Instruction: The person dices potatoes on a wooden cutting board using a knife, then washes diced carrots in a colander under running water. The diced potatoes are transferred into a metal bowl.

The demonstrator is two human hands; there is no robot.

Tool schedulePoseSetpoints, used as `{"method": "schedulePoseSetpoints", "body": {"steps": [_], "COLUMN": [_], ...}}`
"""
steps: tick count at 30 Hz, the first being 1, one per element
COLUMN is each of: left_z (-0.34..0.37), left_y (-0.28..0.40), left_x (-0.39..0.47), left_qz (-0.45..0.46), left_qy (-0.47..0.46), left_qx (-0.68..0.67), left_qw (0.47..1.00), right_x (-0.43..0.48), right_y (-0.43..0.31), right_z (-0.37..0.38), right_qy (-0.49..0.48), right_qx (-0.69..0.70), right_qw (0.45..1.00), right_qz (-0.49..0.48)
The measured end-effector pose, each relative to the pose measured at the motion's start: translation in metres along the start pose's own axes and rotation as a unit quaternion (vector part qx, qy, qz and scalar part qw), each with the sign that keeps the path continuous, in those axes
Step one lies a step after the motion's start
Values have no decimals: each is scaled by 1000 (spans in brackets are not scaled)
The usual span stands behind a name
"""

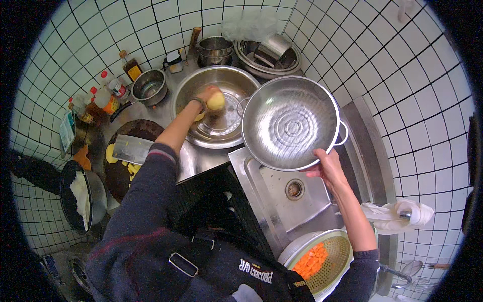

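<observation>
My left hand [208,93] reaches into a large stainless steel basin [183,133] and grips a peeled potato [216,101]. Another pale yellow piece [199,116], partly hidden by my wrist, lies in the same basin. My right hand [327,168] holds a perforated metal colander [290,100] by its near rim, thumb on the inside. The colander has two loop handles and nothing in it; it is over the corner of the sink [264,222], with its left side close to the basin.
At left, a cleaver [132,149] rests on a round chopping board [113,181] with cut yellow pieces. Bottles [102,99] and a saucepan [149,88] line the wall. Diced carrot [312,260] fills part of a green colander [339,245]. A cloth [407,217] hangs at right.
</observation>
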State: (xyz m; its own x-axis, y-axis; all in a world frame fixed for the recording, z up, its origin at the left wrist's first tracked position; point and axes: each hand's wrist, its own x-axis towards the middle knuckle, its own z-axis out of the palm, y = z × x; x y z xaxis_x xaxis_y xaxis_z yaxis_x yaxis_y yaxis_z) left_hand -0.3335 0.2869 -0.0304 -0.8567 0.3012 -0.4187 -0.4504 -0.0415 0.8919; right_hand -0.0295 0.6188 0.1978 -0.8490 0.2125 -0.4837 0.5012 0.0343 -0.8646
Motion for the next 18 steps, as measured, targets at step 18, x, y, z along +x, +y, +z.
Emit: {"method": "schedulePoseSetpoints", "body": {"steps": [18], "left_z": [-26], "left_y": [57], "left_x": [-54], "left_qz": [354], "left_qy": [17], "left_qx": [573], "left_qw": [739], "right_x": [84], "right_y": [26], "right_z": [58], "right_qy": [-96], "right_qx": [59], "right_qw": [984], "right_qz": [137]}}
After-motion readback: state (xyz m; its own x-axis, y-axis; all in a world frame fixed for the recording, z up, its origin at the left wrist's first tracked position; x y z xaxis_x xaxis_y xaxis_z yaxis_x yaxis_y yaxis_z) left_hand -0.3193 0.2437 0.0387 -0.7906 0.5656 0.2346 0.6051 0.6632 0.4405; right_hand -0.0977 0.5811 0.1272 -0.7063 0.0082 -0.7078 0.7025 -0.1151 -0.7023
